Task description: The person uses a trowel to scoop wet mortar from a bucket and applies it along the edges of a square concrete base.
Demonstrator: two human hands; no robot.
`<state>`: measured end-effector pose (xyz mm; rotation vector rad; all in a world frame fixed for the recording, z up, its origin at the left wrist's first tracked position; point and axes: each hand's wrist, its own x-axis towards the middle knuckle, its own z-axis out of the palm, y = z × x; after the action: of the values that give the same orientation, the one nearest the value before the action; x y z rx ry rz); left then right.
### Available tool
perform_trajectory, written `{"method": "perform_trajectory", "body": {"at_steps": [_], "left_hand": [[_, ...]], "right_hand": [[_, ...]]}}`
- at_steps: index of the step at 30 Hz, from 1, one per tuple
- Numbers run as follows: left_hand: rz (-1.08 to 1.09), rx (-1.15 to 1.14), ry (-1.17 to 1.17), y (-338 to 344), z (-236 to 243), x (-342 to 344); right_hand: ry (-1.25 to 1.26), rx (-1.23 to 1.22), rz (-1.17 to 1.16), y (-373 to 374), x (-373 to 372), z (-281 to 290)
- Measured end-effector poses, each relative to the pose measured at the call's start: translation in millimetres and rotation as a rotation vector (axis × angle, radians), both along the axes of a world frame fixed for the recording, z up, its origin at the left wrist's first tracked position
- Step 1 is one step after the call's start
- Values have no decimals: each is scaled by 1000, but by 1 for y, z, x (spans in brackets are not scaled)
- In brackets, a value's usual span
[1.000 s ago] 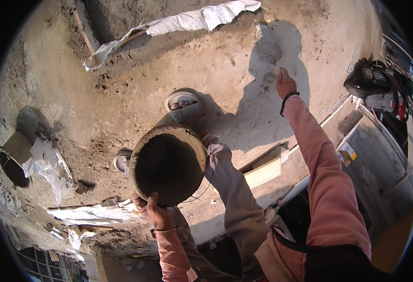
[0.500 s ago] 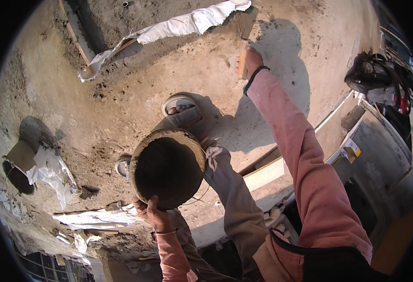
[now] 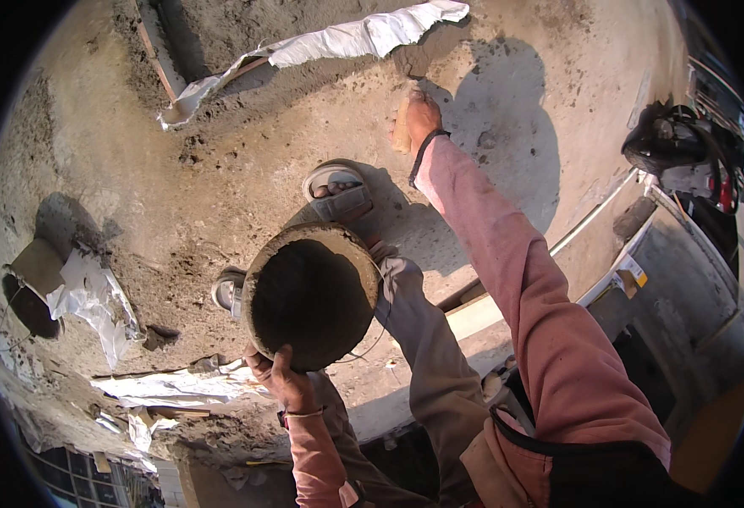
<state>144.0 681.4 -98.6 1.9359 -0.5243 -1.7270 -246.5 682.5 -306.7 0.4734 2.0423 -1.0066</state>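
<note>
My left hand (image 3: 289,381) is closed on the near rim of a round, mortar-crusted bucket (image 3: 357,275), which is held tilted in front of my legs. Its inside is dark and in shadow, so how much it contains is hard to make out. Out ahead and to the right, my right hand (image 3: 421,118) grips a tool by its light wooden handle (image 3: 402,127). It looks like a trowel; the blade end is low over the ground and blends with the grey-brown surface near the white sheet.
A crumpled white sheet (image 3: 363,38) lines the edge of a wooden-framed patch at the top. Another bucket (image 3: 38,267) lies on its side at left beside torn white sacking (image 3: 93,296). A dark bag-like object (image 3: 664,140) and a grey bin-like container (image 3: 685,279) stand at right.
My right hand has drawn back slightly to the left and nearer, still gripping the trowel. The bucket in my left hand has shifted a little right in the view.
</note>
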Motion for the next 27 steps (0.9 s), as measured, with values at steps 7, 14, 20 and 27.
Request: {"method": "perform_trajectory", "body": {"at_steps": [7, 14, 20, 27], "left_hand": [[73, 10, -29, -7, 8, -7], [25, -18, -70, -4, 5, -6], [-85, -18, -79, -12, 6, -8], [-134, -44, -69, -20, 9, -32]], "right_hand": [[-83, -22, 373, -32, 144, 27], [459, 129, 1319, 48, 33, 22], [538, 603, 1395, 91, -165, 35], [441, 749, 1210, 141, -232, 45]]}}
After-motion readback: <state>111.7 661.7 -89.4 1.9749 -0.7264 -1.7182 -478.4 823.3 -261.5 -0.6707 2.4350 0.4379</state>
